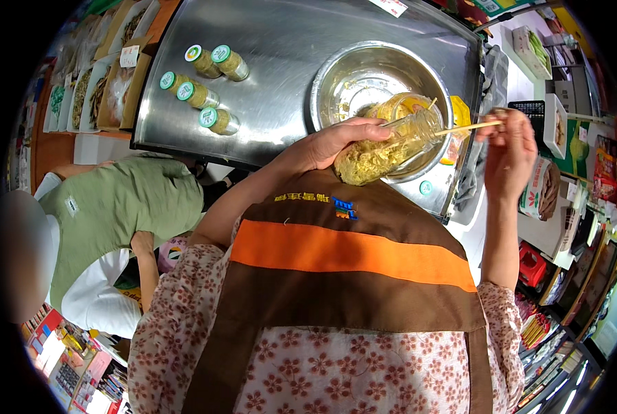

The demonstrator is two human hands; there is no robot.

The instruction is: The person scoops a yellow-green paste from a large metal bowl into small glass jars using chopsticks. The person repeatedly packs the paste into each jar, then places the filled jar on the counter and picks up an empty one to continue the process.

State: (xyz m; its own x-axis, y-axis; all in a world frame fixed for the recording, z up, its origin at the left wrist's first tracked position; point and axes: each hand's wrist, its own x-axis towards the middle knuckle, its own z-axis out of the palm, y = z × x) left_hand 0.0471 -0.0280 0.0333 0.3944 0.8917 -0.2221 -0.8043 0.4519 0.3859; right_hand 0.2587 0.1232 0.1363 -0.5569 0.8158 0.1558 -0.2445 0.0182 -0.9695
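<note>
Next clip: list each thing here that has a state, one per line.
Jar: open, tilted, nearly full of yellow shreds, held in left hand.
Chopsticks: held by right hand, tips in jar mouth.
Steel bowl: almost empty, scraps only.
Five small jars: lidded, lying on steel table.

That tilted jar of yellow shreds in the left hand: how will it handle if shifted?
The jar looks like clear, smooth glass, so probably slippery and breakable. It seems packed nearly full, likely heavy for its size. It is open-mouthed and tilted over the steel bowl, so shreds may spill.
</note>
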